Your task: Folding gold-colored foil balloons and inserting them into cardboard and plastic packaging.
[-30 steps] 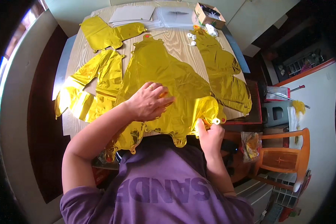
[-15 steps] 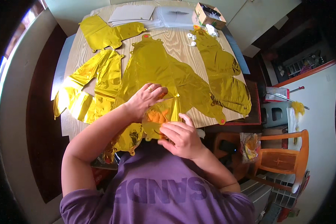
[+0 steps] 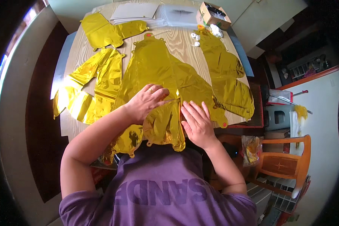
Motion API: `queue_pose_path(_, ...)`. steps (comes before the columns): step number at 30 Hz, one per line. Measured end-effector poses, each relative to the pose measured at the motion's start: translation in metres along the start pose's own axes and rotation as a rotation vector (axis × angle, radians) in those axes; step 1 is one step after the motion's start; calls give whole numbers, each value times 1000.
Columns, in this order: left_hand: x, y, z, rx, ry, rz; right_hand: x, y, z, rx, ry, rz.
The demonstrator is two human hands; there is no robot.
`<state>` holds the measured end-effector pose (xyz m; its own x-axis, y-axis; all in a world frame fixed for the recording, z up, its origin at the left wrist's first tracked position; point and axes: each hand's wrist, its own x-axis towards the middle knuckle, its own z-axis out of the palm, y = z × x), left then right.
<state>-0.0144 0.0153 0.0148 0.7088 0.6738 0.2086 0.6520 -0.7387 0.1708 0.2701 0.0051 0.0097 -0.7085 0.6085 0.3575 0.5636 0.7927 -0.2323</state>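
Note:
A large flat gold foil balloon (image 3: 152, 64) spreads over the middle of the table, its lower part folded and hanging past the near edge. My left hand (image 3: 148, 101), a ring on one finger, has its fingers curled and pinches the foil near the fold. My right hand (image 3: 198, 122) lies flat on the foil's right side, fingers stretched out. Beneath the left forearm, a crinkled lobe of gold foil (image 3: 130, 139) droops off the table. Left of the big piece is another flat foil balloon (image 3: 107, 81).
More gold foil pieces lie at the far left (image 3: 100, 32) and right (image 3: 224, 62). White sheets (image 3: 135, 11), clear plastic sheets (image 3: 177, 16) and a cardboard box (image 3: 214, 17) line the far edge. Small white scraps (image 3: 216, 31) sit near the box. A wooden chair (image 3: 284, 162) stands at right.
The lower foil flap, lifted with orange reflections before, now lies flatter and hangs down. My right hand moved right and slightly up, and its fingers straightened. The left hand stayed nearly still.

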Motion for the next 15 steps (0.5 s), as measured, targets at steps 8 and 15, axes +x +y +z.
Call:
queue_pose_path(8, 1, 1, -4, 10, -82, -29, 4, 0, -4, -7, -126, -58)
queue_pose_path(15, 0, 2, 1, 106, -108, -44, 8, 2, -6, -53, -183, -132)
